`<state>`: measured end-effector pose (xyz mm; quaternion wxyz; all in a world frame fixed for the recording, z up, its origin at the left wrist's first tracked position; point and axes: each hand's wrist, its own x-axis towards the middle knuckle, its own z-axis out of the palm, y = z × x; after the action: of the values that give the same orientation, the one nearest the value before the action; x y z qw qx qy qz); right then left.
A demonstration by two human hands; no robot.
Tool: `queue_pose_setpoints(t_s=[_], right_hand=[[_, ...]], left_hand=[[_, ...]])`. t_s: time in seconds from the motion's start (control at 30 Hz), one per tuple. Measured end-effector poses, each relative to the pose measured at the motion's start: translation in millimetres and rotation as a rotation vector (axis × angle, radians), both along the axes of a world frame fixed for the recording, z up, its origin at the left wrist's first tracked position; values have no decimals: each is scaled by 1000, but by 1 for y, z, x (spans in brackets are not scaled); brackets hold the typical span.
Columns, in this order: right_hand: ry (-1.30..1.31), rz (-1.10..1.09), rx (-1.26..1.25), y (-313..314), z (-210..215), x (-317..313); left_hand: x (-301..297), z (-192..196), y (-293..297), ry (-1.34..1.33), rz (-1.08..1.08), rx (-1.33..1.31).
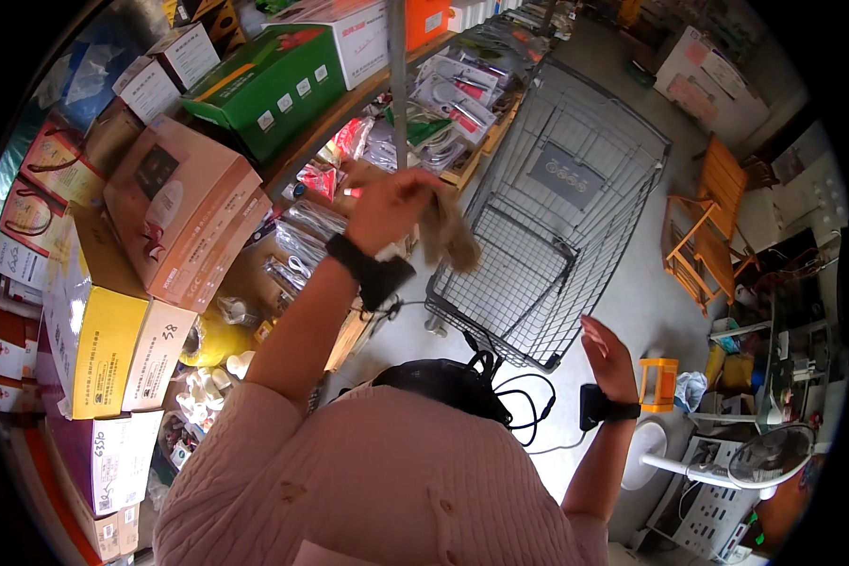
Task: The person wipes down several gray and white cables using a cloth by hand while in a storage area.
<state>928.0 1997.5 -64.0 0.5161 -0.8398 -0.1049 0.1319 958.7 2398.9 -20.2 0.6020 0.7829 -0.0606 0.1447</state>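
Observation:
My left hand (391, 209) is closed on a brown cloth (451, 234), which hangs from my fingers in front of the shelf edge. Part of the cloth is blurred. A metal shelf post (398, 85) rises just beyond that hand, and packaged goods (455, 102) lie on the shelf around it. Past the cloth stands a grey wire shopping cart (528, 250); nothing shows inside its basket. My right hand (609, 358) hangs by the cart's near right corner, fingers stretched out, holding nothing. Both wrists wear black bands.
Stacked cartons, among them a green box (274, 90), a brown box (184, 203) and a yellow box (104, 330), fill the left side. Black cables (528, 406) hang by my waist. To the right are a wooden folding chair (712, 226), an orange lantern-like frame (658, 384) and a fan (772, 456).

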Motion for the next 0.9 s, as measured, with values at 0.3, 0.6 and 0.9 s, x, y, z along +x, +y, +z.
queue_pose_setpoints(t_s=[0.3, 0.6, 0.9], right_hand=[[-252, 515, -48, 124, 83, 2], [-265, 434, -81, 141, 58, 12], [7, 157, -463, 3, -108, 17]], left_hand=[[-48, 21, -46, 158, -291, -170], [-65, 22, -45, 117, -248, -68], [-56, -138, -20, 324, -343, 582]])
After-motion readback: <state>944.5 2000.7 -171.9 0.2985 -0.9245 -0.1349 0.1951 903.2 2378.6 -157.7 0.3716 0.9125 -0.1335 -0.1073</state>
